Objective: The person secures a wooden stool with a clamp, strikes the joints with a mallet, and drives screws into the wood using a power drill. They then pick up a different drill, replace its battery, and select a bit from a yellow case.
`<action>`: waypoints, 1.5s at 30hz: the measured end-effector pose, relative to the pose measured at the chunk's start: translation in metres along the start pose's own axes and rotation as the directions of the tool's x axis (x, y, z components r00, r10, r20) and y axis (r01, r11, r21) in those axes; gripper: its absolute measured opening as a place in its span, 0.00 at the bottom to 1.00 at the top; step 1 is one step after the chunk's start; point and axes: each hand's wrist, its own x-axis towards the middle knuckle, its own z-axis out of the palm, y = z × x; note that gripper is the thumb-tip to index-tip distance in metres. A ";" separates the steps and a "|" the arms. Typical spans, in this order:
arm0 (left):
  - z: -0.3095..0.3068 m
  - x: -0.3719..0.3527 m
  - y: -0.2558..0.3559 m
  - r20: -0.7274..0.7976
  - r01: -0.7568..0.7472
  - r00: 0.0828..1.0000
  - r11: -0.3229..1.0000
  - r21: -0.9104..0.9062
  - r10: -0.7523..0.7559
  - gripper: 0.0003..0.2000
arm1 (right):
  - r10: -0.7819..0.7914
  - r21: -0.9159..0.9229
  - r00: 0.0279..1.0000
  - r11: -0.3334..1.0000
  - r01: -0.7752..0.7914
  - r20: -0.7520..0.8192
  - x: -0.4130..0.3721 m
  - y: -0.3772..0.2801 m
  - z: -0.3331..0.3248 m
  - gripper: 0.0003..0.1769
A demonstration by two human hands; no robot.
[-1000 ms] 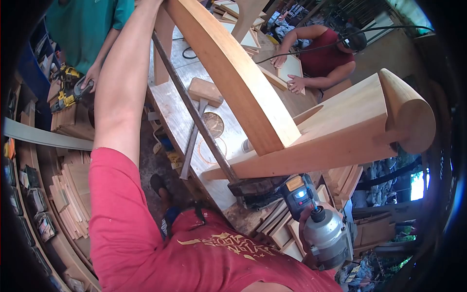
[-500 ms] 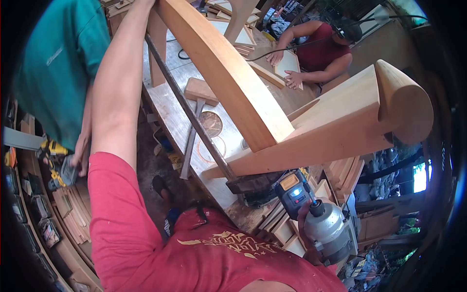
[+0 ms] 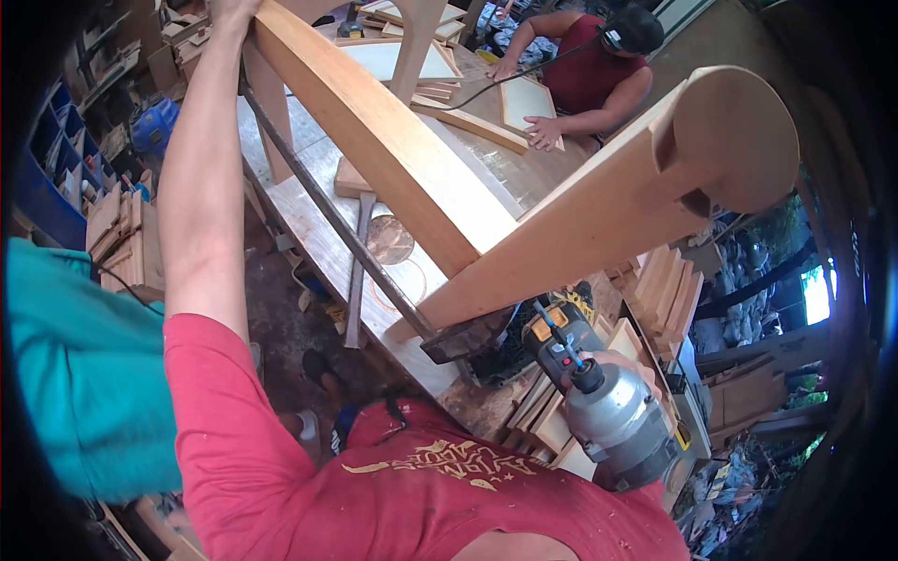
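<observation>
Drill (image 3: 617, 425) sits in my right hand (image 3: 625, 363), and the fingers I can see are wrapped round it, under the big silver part. Its thin bit (image 3: 552, 323) pokes up and away from that hand, toward the wood. I cannot tell if the tip touches anything. My left hand (image 3: 234, 7) is far ahead and to the left, at the far end of the rail (image 3: 393, 154). The top of the view cuts it off, so I cannot tell how its fingers are set. To hold the drill well, I think my right wrist should be straight and my grip snug, not squeezed hard. My finger should be light on the trigger, as a bump could start the spin. The clamp (image 3: 327, 215) runs from near my left hand back to just left of the drill, so I would watch that the bit does not hit its heavy end. The post (image 3: 580, 229) slants just beyond my right hand and meets the rail. A firm left hand should help stop wobbles. The mallet (image 3: 355, 178) lies on the table (image 3: 416, 363), left of my right hand. Past the post, another worker (image 3: 594, 75) has hands on a flat panel (image 3: 526, 105), so I would point the bit away from there.
</observation>
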 end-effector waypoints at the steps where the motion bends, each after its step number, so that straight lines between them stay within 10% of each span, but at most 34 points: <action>1: 0.001 0.000 0.001 0.004 0.008 1.000 1.000 0.018 -0.008 0.37 | -0.013 -0.013 1.000 1.000 0.013 0.002 -0.001 0.001 0.000 0.25; 20: 0.000 0.027 -0.036 0.071 0.042 0.995 0.964 0.262 -0.062 0.51 | 0.140 0.155 0.990 0.977 -0.143 0.033 -0.006 0.004 0.001 0.29; 26: 0.001 0.036 -0.046 0.066 0.008 0.997 0.957 0.289 -0.029 0.52 | 0.032 -0.270 0.999 0.962 -0.024 0.023 0.000 -0.012 -0.002 0.30; 34: -0.008 0.014 -0.015 0.181 0.114 0.977 0.993 0.018 -0.116 0.43 | 0.208 0.315 0.965 0.916 -0.249 0.157 -0.054 0.044 0.002 0.29; 40: 0.001 0.018 -0.029 0.181 0.136 0.977 0.983 -0.125 -0.113 0.43 | 0.513 0.816 0.851 0.538 -0.213 -0.116 -0.091 0.014 0.037 0.36; 45: -0.001 0.014 -0.030 0.212 0.100 0.974 0.992 -0.071 -0.083 0.43 | 0.584 0.665 0.780 0.677 -0.315 -0.224 -0.086 -0.001 0.085 0.20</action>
